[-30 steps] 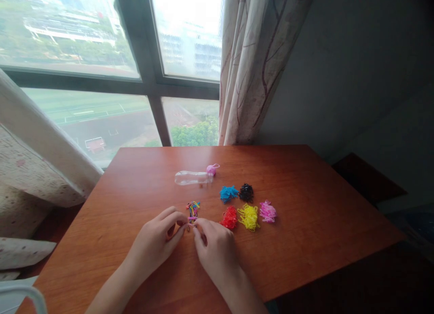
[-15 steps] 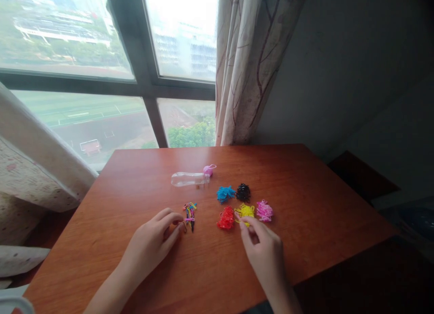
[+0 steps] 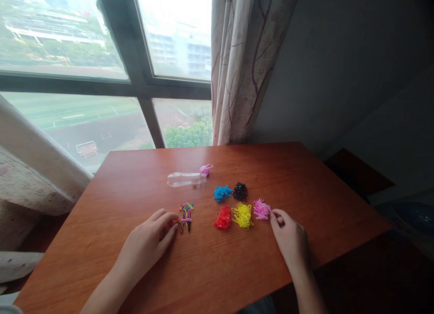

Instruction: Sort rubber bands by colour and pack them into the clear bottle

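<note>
My left hand (image 3: 151, 237) rests on the table, thumb and fingers pinched on a small orange rubber band (image 3: 175, 221) at the edge of a loose mixed bunch of coloured rubber bands (image 3: 186, 212). My right hand (image 3: 288, 230) has its fingertips closed at the right side of the pink rubber band pile (image 3: 261, 209), on a pink band. Left of that pile lie yellow rubber bands (image 3: 242, 215) and red rubber bands (image 3: 223, 217). Blue rubber bands (image 3: 222, 193) and black rubber bands (image 3: 240, 191) form two heaps behind them.
A clear plastic bottle (image 3: 185, 179) lies on its side further back, with a pink looped cap (image 3: 205, 170) at its neck end. The wooden table (image 3: 142, 178) meets a window behind. Curtains (image 3: 237, 78) hang at both sides of the window.
My right hand has moved right, from over the yellow pile to the pink pile, uncovering the yellow bands. My left hand stays at the mixed bunch. The view has shifted slightly.
</note>
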Demonstrator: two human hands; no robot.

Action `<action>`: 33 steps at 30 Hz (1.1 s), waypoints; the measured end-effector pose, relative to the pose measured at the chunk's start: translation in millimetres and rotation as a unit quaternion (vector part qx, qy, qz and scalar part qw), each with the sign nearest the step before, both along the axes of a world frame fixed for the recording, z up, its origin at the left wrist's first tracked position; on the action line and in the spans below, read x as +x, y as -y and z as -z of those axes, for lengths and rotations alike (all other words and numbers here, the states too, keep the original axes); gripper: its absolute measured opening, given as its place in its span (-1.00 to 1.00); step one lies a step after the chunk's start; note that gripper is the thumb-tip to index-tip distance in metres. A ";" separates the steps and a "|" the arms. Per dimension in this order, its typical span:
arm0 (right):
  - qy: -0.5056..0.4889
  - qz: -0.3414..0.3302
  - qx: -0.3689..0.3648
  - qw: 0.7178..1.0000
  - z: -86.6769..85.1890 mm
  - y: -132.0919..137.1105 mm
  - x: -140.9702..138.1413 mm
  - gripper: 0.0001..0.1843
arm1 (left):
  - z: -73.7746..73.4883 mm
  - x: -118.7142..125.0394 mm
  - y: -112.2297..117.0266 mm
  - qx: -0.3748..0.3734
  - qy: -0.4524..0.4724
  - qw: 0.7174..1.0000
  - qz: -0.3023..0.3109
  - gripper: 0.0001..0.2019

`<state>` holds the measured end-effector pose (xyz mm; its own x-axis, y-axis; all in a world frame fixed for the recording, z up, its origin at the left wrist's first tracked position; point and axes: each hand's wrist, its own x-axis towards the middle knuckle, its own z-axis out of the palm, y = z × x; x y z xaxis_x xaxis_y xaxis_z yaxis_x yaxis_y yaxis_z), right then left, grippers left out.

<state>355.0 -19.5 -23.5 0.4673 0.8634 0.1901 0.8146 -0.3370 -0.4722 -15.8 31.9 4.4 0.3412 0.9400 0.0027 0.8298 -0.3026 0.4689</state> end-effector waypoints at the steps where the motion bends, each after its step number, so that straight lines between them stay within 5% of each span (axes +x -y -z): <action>1: -0.002 -0.004 -0.003 1.000 -0.5 -0.5 -1.0 -0.65 | -0.2 -0.1 0.2 0.000 0.000 1.000 0.002 -0.76; 17: 0.011 -0.030 0.075 0.997 -5.3 9.9 -7.6 -0.61 | -9.6 5.4 2.4 -0.005 -0.018 1.000 0.010 -0.74; 33: -0.097 -0.265 0.126 0.951 -14.9 19.4 -115.7 -0.75 | -7.9 2.3 1.8 -0.013 -0.012 0.999 0.028 -0.77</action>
